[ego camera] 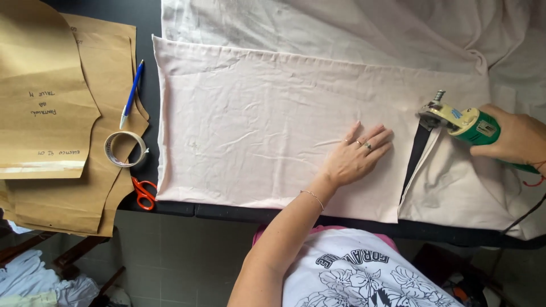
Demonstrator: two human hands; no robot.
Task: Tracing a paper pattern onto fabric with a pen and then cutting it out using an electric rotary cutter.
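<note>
Left hand [357, 154] flat and open, fingers spread, palm down on the pink cloth [256, 122], gripping nothing; rings on two fingers, thin bracelet at the wrist. Right hand [515, 138] wrapped tight round the green body of the cutter [463, 122], near the right edge of the tabletop [149, 94]. Cutter: one only, green casing, yellowish head, metal knob on top, dark cord trailing off at the right. Head sitting at the end of a slit in the cloth, dark tabletop showing through the gap, just right of the left hand's fingertips. Cloth pale pink, creased, laid in a long rectangle across the tabletop's middle, near edge along the front edge; cut-off portion lying right of the slit. More pale fabric [341, 25] bunched toward the far edge.

At the left end: brown paper patterns [42, 96], stacked, number unclear. On them one tape roll [124, 149] and one blue pen [132, 94]. One pair of orange scissors [144, 192] by the front edge, blades tucked under the paper.
</note>
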